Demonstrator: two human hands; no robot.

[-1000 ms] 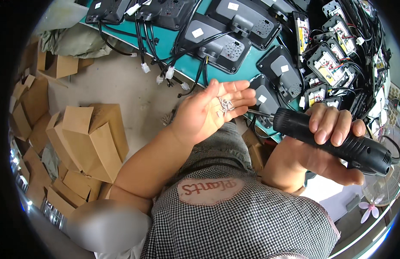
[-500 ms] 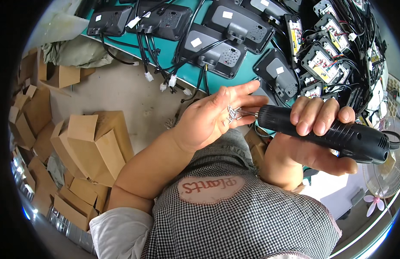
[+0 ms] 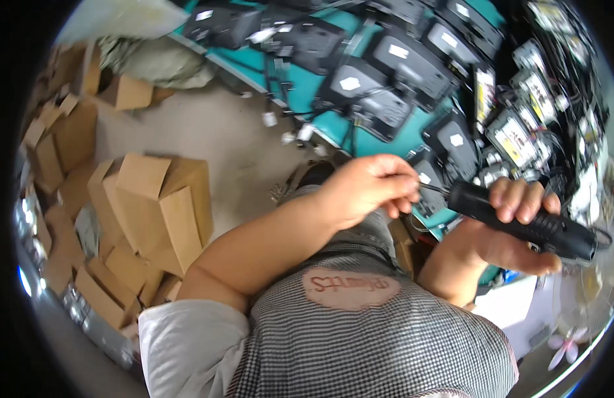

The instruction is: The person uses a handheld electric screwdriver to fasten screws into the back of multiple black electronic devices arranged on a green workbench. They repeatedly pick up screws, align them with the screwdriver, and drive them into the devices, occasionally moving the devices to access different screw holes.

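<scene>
My right hand (image 3: 519, 232) is wrapped round a black electric screwdriver (image 3: 476, 202), held level with its thin metal bit (image 3: 434, 188) pointing left. At the end of that bit are the fingertips of my left hand (image 3: 373, 189), which is curled closed. Small silver screws lay in this palm a moment ago; the closed fingers hide them now. Just beyond both hands, a black display-like unit (image 3: 453, 140) with a white label lies on the teal tabletop (image 3: 373, 140).
Several more black units (image 3: 370, 96) with cables and white connectors cover the bench. Opened housings (image 3: 516, 139) with wiring crowd its right side. Cardboard boxes (image 3: 164, 205) stand on the floor at left. A fan (image 3: 589, 285) is at far right.
My left hand has gone from open, palm up with screws, to closed, its fingertips at the bit. The view has shifted, and both hands and the screwdriver appear further right.
</scene>
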